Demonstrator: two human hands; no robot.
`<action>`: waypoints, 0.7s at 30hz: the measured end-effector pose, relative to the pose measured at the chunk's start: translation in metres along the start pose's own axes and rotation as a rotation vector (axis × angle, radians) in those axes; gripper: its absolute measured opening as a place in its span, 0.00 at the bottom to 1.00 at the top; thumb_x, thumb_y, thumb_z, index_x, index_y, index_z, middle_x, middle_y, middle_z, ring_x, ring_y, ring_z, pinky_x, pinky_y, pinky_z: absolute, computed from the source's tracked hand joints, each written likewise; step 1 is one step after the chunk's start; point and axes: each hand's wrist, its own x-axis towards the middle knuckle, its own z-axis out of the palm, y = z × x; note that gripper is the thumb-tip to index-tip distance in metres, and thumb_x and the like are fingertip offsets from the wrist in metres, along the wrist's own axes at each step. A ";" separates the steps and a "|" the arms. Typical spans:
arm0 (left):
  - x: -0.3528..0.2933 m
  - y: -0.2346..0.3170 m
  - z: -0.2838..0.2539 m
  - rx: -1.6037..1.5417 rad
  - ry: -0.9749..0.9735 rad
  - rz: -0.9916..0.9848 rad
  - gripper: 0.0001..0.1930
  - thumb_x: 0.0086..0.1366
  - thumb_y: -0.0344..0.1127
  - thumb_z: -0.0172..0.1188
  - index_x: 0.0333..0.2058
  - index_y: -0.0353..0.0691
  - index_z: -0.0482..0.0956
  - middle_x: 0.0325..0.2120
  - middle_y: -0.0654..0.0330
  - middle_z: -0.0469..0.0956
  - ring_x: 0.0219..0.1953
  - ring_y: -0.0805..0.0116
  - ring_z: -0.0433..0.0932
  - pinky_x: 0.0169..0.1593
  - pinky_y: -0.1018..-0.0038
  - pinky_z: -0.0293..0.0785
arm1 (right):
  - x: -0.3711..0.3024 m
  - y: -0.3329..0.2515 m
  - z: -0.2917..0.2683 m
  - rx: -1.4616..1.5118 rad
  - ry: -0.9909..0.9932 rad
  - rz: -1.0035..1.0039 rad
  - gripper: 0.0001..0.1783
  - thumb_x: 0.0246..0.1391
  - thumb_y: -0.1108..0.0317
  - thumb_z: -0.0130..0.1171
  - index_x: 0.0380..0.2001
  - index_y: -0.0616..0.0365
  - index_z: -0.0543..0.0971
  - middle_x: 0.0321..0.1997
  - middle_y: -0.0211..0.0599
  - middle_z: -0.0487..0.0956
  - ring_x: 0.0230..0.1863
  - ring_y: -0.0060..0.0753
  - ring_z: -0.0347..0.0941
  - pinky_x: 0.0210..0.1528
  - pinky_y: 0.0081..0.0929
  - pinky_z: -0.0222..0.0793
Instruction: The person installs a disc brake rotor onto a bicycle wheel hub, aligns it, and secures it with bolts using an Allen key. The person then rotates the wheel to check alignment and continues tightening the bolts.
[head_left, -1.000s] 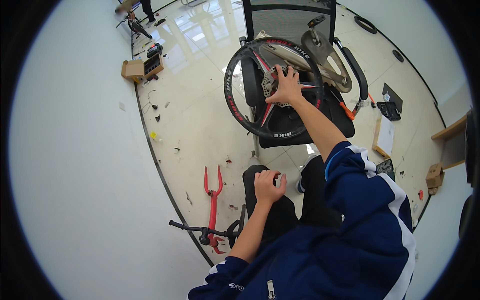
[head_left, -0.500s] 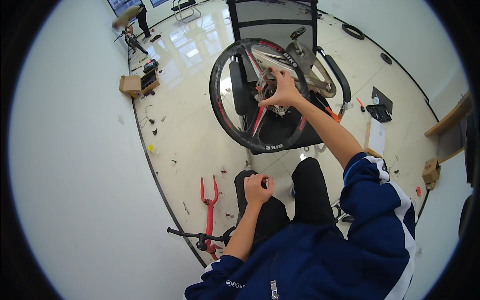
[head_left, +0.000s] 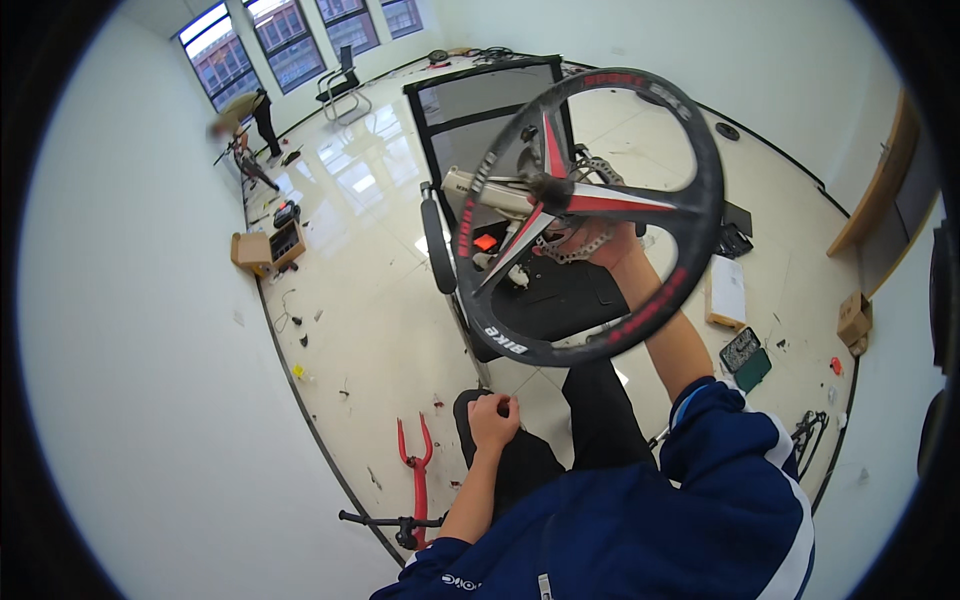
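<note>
My right hand [head_left: 612,248] is raised in front of me, closed on a black three-spoke bicycle wheel [head_left: 553,192] near its hub. Red and white trim runs along the spokes. A metal brake disc [head_left: 598,243] lies against my fingers, and the wheel partly covers that hand. My left hand [head_left: 493,422] rests over my left knee with curled fingers; whether anything small is inside is hidden. Behind the wheel, a beige bicycle frame [head_left: 490,196] is on a black office chair [head_left: 575,305], largely covered by the wheel.
A red bicycle fork with handlebar [head_left: 420,485] is on the floor at left. Cardboard boxes [head_left: 252,250], [head_left: 855,318], a white box [head_left: 725,290] and an open green case [head_left: 750,368] lie around. At the far left a person [head_left: 250,115] bends over a bicycle.
My right hand has lifted the wheel off the chair and swung it nearer and to the right, turning its other face toward me. My left hand stays at my knee. The view has shifted.
</note>
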 end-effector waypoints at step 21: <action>-0.002 -0.010 -0.002 0.001 0.036 0.042 0.06 0.56 0.36 0.66 0.26 0.42 0.82 0.22 0.62 0.79 0.28 0.62 0.77 0.41 0.66 0.67 | -0.031 -0.096 0.178 -2.488 0.251 0.264 0.69 0.17 0.49 0.77 0.71 0.40 0.57 0.68 0.54 0.58 0.65 0.61 0.59 0.63 0.50 0.63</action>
